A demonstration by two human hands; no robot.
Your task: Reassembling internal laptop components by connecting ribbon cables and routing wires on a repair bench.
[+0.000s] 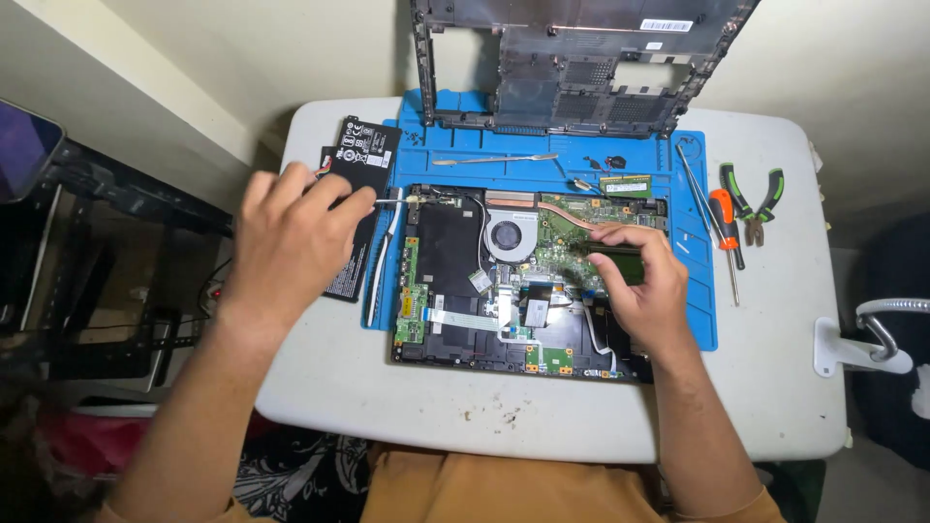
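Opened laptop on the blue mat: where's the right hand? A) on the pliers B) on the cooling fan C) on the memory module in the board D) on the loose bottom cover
C: the right hand presses its fingertips on the green memory module seated in the laptop's board, right of the cooling fan.

Blue mat (693, 324), green circuit board (567, 237), black battery (363, 165), perhaps orange-handled screwdriver (722, 213).
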